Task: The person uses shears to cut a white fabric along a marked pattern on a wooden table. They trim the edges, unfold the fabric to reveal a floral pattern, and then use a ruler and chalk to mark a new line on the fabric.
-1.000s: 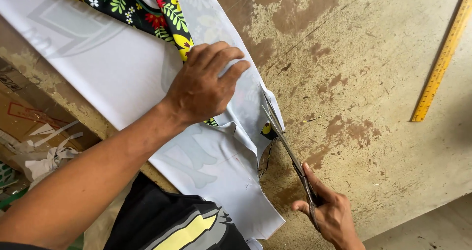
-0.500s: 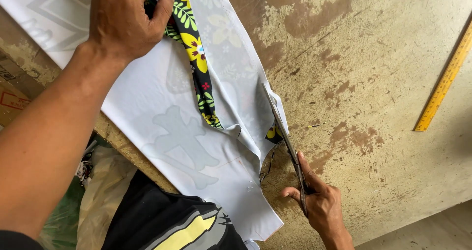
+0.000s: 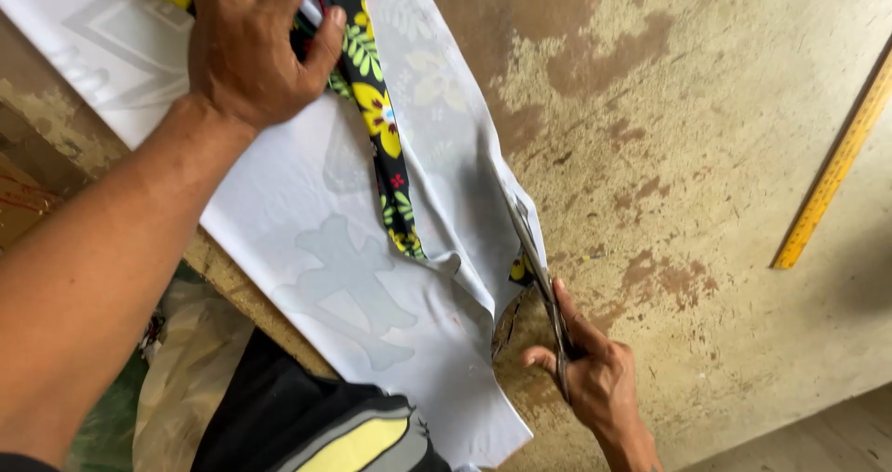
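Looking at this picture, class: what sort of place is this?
Probably a tailoring or fabric-cutting workshop: the right hand works metal scissors along white floral-backed cloth on a worn, stained worktable, beside a yellow measuring ruler.

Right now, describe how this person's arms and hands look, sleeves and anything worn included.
Both are bare: the left hand and its long forearm show no sleeve, glove, watch or ring. The right hand is likewise ungloved, its wrist uncovered where it leaves the picture.
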